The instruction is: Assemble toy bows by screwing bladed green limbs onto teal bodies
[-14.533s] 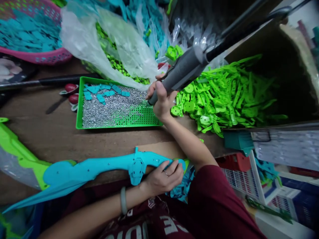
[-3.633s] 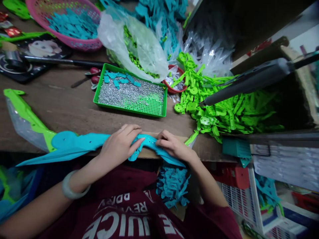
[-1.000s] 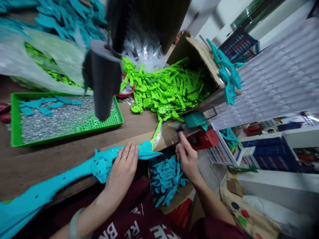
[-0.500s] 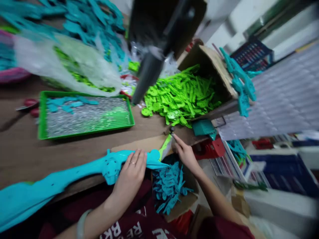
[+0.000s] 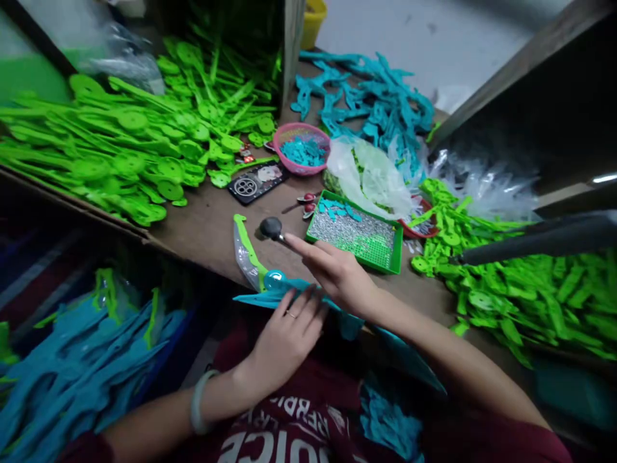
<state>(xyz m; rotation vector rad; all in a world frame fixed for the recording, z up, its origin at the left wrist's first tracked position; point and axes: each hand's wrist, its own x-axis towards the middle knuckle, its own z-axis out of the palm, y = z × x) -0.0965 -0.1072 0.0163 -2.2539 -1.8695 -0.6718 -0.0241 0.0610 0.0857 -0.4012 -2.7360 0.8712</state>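
A long turquoise plastic piece [image 5: 284,292] lies along the table's near edge, with a curved green-and-clear blade-shaped part [image 5: 248,256] at its left end. My left hand [image 5: 294,334] rests on the turquoise piece, fingers stretched and lying flat over it. Just above and to the right, my right hand [image 5: 340,270] is closed around a hammer with a round black head [image 5: 270,227]. Its index finger points along the short metal neck. The head is over the table, right of the blade-shaped part. My right hand and forearm cover part of the turquoise piece.
A green tray [image 5: 398,247] of small silver pieces stands beyond my right hand. Scissors [image 5: 308,202], a phone [image 5: 258,182] and a pink basket [image 5: 279,138] are farther back. Green parts are heaped left [image 5: 130,141] and right [image 5: 501,283]. Turquoise assemblies [image 5: 91,360] fill the lower left.
My view has swung left. The turquoise piece has turned end for end, its blade-shaped part now on the left. My right hand has crossed toward the left with the hammer.
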